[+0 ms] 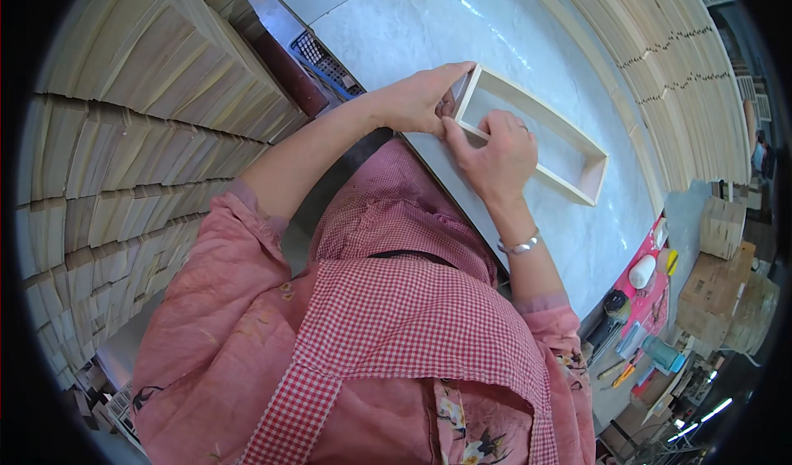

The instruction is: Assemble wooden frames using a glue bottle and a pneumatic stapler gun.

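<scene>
A long, narrow rectangular frame of pale wood lies slanting over the light grey tabletop; the tabletop shows through its middle. My left hand is closed round the frame's short left end, thumb toward the near corner. Beside it, my right hand has its fingers curled over the near long side, and its thumb presses close to that same corner. A silver bracelet sits on my right wrist. Whether a small part lies under my fingertips cannot be seen.
Tall stacks of wooden pieces rise at my left. More pale boards are piled along the table's far right. Tools, a white bottle and a pink mat lie at the right. A dark plastic crate stands beyond the left table edge.
</scene>
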Motion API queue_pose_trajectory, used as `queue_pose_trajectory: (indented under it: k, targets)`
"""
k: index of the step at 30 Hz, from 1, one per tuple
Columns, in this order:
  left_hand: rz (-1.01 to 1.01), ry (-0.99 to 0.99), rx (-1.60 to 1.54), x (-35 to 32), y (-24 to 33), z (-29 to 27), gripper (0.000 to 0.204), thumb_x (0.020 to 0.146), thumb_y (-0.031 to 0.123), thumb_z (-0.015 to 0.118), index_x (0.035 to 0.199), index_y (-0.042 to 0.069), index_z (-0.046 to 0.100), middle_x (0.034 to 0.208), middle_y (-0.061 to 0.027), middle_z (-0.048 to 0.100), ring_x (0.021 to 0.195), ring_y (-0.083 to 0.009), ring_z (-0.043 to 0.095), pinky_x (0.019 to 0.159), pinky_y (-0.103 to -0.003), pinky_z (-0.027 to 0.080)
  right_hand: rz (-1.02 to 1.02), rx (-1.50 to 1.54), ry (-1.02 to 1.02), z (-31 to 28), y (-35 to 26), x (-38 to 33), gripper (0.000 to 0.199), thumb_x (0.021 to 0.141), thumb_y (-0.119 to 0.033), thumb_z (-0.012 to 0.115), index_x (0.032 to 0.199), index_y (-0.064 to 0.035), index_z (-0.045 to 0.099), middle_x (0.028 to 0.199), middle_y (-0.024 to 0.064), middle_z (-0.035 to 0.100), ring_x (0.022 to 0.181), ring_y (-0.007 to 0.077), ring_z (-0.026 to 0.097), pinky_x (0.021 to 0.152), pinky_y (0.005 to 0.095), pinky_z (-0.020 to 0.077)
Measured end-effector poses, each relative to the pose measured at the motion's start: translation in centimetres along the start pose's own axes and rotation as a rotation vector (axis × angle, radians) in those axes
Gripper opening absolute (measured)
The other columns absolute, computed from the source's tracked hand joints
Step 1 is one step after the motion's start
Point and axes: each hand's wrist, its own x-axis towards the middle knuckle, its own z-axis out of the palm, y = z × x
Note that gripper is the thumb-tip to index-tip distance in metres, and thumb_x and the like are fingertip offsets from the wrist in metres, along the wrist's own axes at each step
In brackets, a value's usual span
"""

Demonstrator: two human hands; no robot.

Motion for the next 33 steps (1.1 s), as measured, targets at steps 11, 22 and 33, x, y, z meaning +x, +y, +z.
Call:
queue_pose_trajectory:
  k: [11, 22, 33]
  targets:
    - [0.106, 0.093, -0.065, -0.2, -1.1, 1.0, 0.092, 0.07, -0.003, 0.077, 0.151, 0.0, 0.032, 0.105, -0.0155, 0.061, 0.077, -0.0207, 0.058, 0.069, -0.031, 0.051, -0.067, 0.271, 0.075, 0.2, -0.4, 0.1, 0.021, 0.074, -0.018, 0.082, 0.089, -0.0104, 0.068, 0.088, 0.0024, 0.06, 0.067, 0.0211, 0.054, 0.061, 0.0322, 0.0448]
    - [0.098, 0.056, -0.07, -0.5, -0.4, 0.6, 0.096, 0.072, 0.003, 0.081, 0.151, -0.004, 0.026, 0.119, -0.0224, 0.056, 0.082, -0.0272, 0.06, 0.073, -0.036, 0.052, -0.275, 0.402, -0.247, -2.8, 1.2, 0.8, 0.034, 0.079, 0.001, 0.07, 0.111, -0.008, 0.073, 0.107, 0.0063, 0.065, 0.084, 0.0213, 0.058, 0.076, 0.0333, 0.047]
    - [0.02, -0.022, -0.076, -0.2, -1.2, 0.8, 0.105, 0.073, 0.006, 0.077, 0.157, -0.003, 0.014, 0.155, -0.0281, 0.035, 0.122, -0.0474, 0.053, 0.1, -0.044, 0.048, -0.459, 0.42, -0.22, 8.8, -0.9, 24.2, 0.04, 0.087, -0.004, 0.062, 0.127, -0.0018, 0.063, 0.14, 0.0149, 0.057, 0.112, 0.032, 0.062, 0.095, 0.0362, 0.0515]
